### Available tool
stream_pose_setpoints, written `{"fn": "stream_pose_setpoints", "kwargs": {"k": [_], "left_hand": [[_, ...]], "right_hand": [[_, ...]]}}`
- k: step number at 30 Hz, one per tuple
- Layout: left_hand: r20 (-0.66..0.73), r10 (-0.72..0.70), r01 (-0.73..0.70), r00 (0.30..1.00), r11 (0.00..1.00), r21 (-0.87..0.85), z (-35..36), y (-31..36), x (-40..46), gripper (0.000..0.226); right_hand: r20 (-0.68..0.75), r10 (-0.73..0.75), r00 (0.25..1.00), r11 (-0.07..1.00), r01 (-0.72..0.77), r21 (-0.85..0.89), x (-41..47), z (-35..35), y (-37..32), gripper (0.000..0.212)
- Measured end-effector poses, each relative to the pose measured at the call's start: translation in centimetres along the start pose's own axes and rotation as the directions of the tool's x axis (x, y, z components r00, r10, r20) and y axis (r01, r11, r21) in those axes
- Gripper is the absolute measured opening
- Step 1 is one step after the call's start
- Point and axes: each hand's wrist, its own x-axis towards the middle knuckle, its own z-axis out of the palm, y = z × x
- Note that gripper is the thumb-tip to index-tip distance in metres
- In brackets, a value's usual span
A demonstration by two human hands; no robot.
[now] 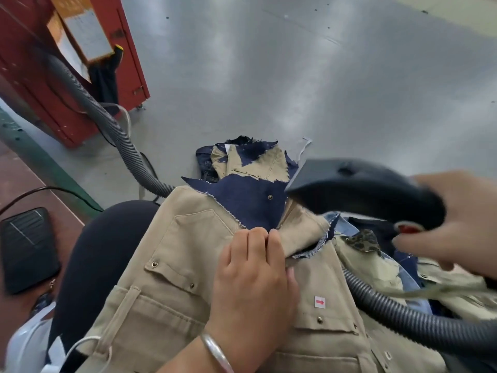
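Head view: we look down on a khaki garment [166,292] spread over the person's lap, near and centre, its navy denim panel [250,203] turned toward the far side. The left hand [252,275] bunches the khaki cloth just below that panel, fingers curled into it, apparently to hold the seam taut. The right hand [454,224], blurred, is wrapped round the handle of a dark suction nozzle [357,189] that hangs just above the panel, its ribbed hose [403,316] trailing across the garment to the near right. We judge the nozzle is aimed to lift loose threads. More garments [242,160] lie heaped on the grey floor [295,76] beyond.
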Motion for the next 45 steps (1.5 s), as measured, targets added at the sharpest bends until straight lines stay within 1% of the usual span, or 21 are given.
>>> {"fn": "stream_pose_setpoints", "kwargs": {"k": [2, 3, 7, 13, 17, 19, 21, 22, 24, 25, 27, 29, 30, 32, 34, 36, 38, 40, 42, 43, 45], "left_hand": [[-0.016, 0.004, -0.004, 1.0, 1.0, 0.011, 0.1, 0.1, -0.1, 0.05], [-0.015, 0.007, -0.007, 1.0, 1.0, 0.022, 0.1, 0.1, -0.1, 0.05], [0.021, 0.005, -0.006, 1.0, 0.999, 0.04, 0.0, 0.0, 0.1, 0.051], [0.08, 0.009, -0.005, 0.997, 0.999, -0.049, -0.7, -0.2, 0.0, 0.051], [0.082, 0.065, -0.043, 0.994, 0.968, -0.247, -2.8, -2.5, 1.1, 0.05], [0.003, -0.074, 0.073, 0.997, 0.978, -0.195, -4.3, -6.0, 2.2, 0.054], [-0.032, -0.294, 0.295, 0.955, 0.955, 0.033, -5.6, -10.4, 3.1, 0.063], [0.026, -0.411, 0.4, 0.911, 0.898, 0.182, -6.1, -12.1, 3.2, 0.071], [0.179, -0.502, 0.432, 0.846, 0.843, 0.319, -6.3, -13.8, 2.9, 0.081], [0.204, -0.478, 0.413, 0.854, 0.863, 0.29, -5.9, -13.9, 2.6, 0.078], [0.196, -0.342, 0.308, 0.919, 0.933, 0.185, -5.0, -13.4, 2.2, 0.056], [0.142, -0.185, 0.169, 0.972, 0.979, 0.116, -4.6, -12.9, 1.5, 0.035], [0.071, -0.185, 0.184, 0.98, 0.983, 0.011, -4.8, -13.0, 1.1, 0.029], [-0.082, -0.381, 0.332, 0.921, 0.876, -0.35, -5.7, -13.5, 0.0, 0.021], [-0.167, -0.606, 0.444, 0.778, 0.718, -0.537, -6.5, -13.8, -1.5, 0.016], [-0.121, -0.758, 0.546, 0.641, 0.561, -0.622, -6.6, -13.6, -3.7, 0.015], [0.004, -0.835, 0.637, 0.551, 0.417, -0.648, -6.6, -13.2, -6.0, 0.016], [0.078, -0.841, 0.691, 0.535, 0.382, -0.613, -6.8, -13.1, -7.9, 0.02], [0.047, -0.838, 0.728, 0.544, 0.443, -0.523, -7.8, -13.5, -8.9, 0.029], [0.003, -0.83, 0.76, 0.558, 0.509, -0.404, -8.5, -13.7, -8.9, 0.04], [-0.148, -0.749, 0.759, 0.646, 0.65, 0.024, -9.4, -13.5, -8.2, 0.067]], "right_hand": [[0.096, -0.025, 0.995, 0.997, 0.033, -0.076, 0.4, 1.8, -0.4, 0.027], [0.121, -0.009, 0.993, 0.994, 0.022, -0.107, 1.0, 2.5, -0.5, 0.02], [0.156, 0.04, 0.987, 0.999, -0.042, 0.011, 4.2, 4.6, -0.4, 0.013], [0.063, 0.102, 0.993, 0.992, -0.107, 0.066, 9.1, 5.2, -1.6, 0.015], [-0.052, 0.115, 0.992, 0.984, -0.106, 0.141, 9.3, 2.5, -0.9, 0.016], [-0.116, 0.087, 0.989, 0.987, -0.07, 0.147, 8.6, 1.1, -0.5, 0.015], [-0.155, 0.059, 0.986, 0.988, -0.035, 0.152, 7.7, 0.1, -0.5, 0.016], [-0.165, 0.048, 0.985, 0.987, -0.022, 0.156, 7.3, -0.2, -0.6, 0.017], [-0.169, 0.017, 0.986, 0.989, 0.009, 0.148, 6.7, -0.5, -0.9, 0.017], [-0.166, -0.001, 0.986, 0.99, 0.024, 0.141, 6.5, -0.5, -1.2, 0.017], [-0.155, -0.028, 0.987, 0.989, 0.05, 0.137, 6.2, -0.5, -2.1, 0.016], [-0.136, -0.051, 0.989, 0.985, 0.073, 0.159, 5.9, -0.5, -3.0, 0.024], [-0.127, -0.061, 0.99, 0.981, 0.082, 0.174, 5.8, -0.6, -3.4, 0.032], [-0.127, -0.074, 0.989, 0.977, 0.098, 0.192, 5.9, -0.9, -3.7, 0.045], [-0.132, -0.089, 0.987, 0.972, 0.115, 0.205, 6.0, -1.4, -4.0, 0.05], [-0.146, -0.103, 0.984, 0.969, 0.132, 0.211, 6.1, -1.9, -4.2, 0.052], [-0.155, -0.118, 0.981, 0.965, 0.15, 0.215, 6.2, -2.2, -4.5, 0.049], [-0.146, -0.143, 0.979, 0.963, 0.171, 0.209, 6.3, -2.4, -4.9, 0.048], [-0.131, -0.164, 0.978, 0.961, 0.188, 0.204, 6.4, -2.2, -5.4, 0.049], [-0.128, -0.172, 0.977, 0.96, 0.195, 0.202, 6.4, -2.1, -5.7, 0.05], [-0.131, -0.188, 0.973, 0.957, 0.212, 0.196, 6.3, -1.8, -5.9, 0.052]]}}
